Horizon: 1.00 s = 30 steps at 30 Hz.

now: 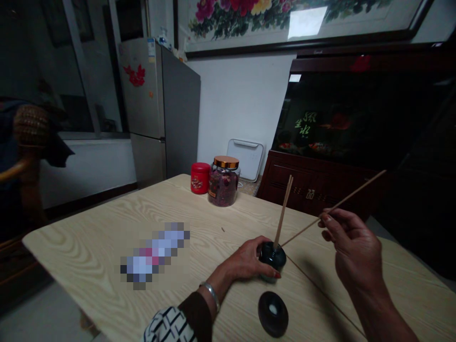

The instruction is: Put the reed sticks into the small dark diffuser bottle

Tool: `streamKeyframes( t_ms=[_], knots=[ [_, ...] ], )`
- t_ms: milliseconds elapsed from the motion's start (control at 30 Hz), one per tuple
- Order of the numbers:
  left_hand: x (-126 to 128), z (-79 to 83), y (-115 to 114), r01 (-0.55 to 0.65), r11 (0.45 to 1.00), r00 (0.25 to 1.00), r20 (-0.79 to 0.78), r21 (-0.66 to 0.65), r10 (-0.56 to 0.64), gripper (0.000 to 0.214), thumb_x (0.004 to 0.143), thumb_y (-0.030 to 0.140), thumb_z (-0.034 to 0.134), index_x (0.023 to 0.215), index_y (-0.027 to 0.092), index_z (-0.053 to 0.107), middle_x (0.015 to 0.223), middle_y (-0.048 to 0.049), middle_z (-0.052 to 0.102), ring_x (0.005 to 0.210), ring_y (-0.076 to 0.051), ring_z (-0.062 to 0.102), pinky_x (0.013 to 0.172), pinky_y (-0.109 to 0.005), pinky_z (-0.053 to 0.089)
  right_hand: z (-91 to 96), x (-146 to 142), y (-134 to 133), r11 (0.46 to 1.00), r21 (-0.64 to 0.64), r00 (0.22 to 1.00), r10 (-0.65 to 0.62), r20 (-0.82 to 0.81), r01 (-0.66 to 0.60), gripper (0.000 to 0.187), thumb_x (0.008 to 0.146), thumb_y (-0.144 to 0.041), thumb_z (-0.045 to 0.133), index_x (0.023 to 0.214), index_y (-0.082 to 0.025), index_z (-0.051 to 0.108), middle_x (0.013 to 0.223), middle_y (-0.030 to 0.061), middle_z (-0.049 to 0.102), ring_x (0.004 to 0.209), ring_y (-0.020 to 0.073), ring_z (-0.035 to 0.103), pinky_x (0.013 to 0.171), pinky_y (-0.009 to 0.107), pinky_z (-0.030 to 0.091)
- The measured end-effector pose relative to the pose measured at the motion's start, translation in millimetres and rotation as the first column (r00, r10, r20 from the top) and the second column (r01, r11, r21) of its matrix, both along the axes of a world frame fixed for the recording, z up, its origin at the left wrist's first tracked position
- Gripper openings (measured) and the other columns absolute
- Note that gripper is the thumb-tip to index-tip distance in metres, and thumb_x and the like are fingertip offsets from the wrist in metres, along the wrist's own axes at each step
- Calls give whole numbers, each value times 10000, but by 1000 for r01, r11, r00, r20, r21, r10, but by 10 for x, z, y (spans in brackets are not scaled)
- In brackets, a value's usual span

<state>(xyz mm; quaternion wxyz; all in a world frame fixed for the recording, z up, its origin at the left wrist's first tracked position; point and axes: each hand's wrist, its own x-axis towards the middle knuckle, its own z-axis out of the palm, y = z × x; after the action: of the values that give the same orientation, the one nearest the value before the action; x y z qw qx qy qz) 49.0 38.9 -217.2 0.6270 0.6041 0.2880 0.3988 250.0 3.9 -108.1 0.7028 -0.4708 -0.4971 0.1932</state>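
Note:
My left hand (245, 259) is wrapped around a small, dark, glossy round pot (273, 256) on the table. A few thin wooden sticks (283, 211) stand bunched and slightly tilted in its top opening. To the right, my right hand (356, 242) pinches another thin wooden stick (359, 189) between thumb and fingers. That stick slants, its lower end close to the pot's mouth; whether it touches the pot I cannot tell. One more thin stick (326, 295) lies on the table from the pot toward the front right. A dark round lid-like piece (265, 317) with a pale centre rests in front of the pot.
On the wood-grain table (107, 228), a blurred-out pale item (156, 254) lies at left. A red canister (200, 178) and a glass jar (223, 185) with a copper-coloured lid stand near the back edge. Behind are a fridge (181, 109) and a fish tank (331, 114).

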Motion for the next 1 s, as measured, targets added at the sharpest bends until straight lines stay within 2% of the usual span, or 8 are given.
streamKeyframes(
  t_ms=[200, 333, 500, 667, 767, 833, 900, 1000],
  knots=[
    [-4, -37, 19, -6, 998, 1000, -9, 59, 6, 725, 450, 207, 953, 1105, 147, 649, 979, -54, 679, 888, -176, 612, 783, -279, 465, -86, -86, 24, 997, -46, 994, 58, 91, -54, 296, 767, -449, 770, 946, -231, 680, 877, 18, 665, 719, 149, 562, 573, 261, 440],
    [-2, -63, 37, 2, 998, 1000, -19, 64, -1, 746, 447, 235, 961, 1118, 148, 645, 981, -54, 672, 886, -173, 603, 786, -279, 458, -201, -168, 63, 983, -109, 968, 168, 185, -150, 271, 798, -431, 742, 952, -220, 671, 886, 22, 669, 725, 151, 570, 585, 265, 431],
    [0, -92, 55, -5, 996, 1000, -20, 94, 7, 762, 466, 268, 959, 1152, 153, 648, 988, -54, 662, 899, -179, 599, 811, -293, 459, -367, -223, 143, 930, -276, 891, 326, 315, -243, 261, 807, -442, 694, 903, -201, 671, 800, 30, 674, 715, 181, 602, 557, 274, 430],
    [0, -67, 41, -12, 997, 1000, -23, 82, 14, 759, 450, 229, 957, 1139, 143, 650, 983, -57, 661, 896, -178, 596, 801, -286, 456, -358, -23, 207, 856, -436, 806, 454, 381, -277, 300, 840, -479, 603, 912, -193, 658, 777, 31, 659, 672, 183, 607, 538, 276, 430],
    [3, -51, 30, -7, 998, 1000, -26, 69, 9, 761, 446, 228, 954, 1136, 144, 645, 999, -62, 668, 913, -186, 604, 816, -296, 462, -354, 229, 231, 826, -541, 622, 511, 593, -162, 232, 868, -398, 531, 828, -196, 638, 760, 40, 658, 694, 189, 607, 601, 290, 435],
    [6, -39, 22, -1, 999, 1000, -12, 53, 2, 750, 440, 219, 953, 1120, 141, 646, 996, -63, 670, 916, -190, 611, 825, -304, 470, -398, 376, 232, 804, -591, 385, 526, 758, 68, 161, 845, -290, 520, 788, -200, 641, 791, 60, 689, 738, 206, 623, 640, 300, 412],
    [8, -21, 10, 2, 999, 1000, 5, 36, -2, 730, 435, 198, 950, 1099, 138, 651, 992, -66, 670, 922, -197, 616, 830, -311, 479, -472, 460, 221, 764, -574, 188, 542, 819, 295, 129, 796, -218, 539, 796, -199, 666, 862, 93, 721, 795, 245, 647, 642, 314, 377],
    [9, 11, -9, -8, 1000, 1000, 12, 28, 7, 710, 432, 176, 944, 1080, 136, 659, 985, -69, 668, 930, -206, 617, 828, -319, 489, -580, 465, 201, 724, -553, 95, 569, 817, 412, 154, 725, -160, 581, 815, -185, 704, 926, 149, 740, 853, 311, 672, 634, 329, 342]
  ],
)
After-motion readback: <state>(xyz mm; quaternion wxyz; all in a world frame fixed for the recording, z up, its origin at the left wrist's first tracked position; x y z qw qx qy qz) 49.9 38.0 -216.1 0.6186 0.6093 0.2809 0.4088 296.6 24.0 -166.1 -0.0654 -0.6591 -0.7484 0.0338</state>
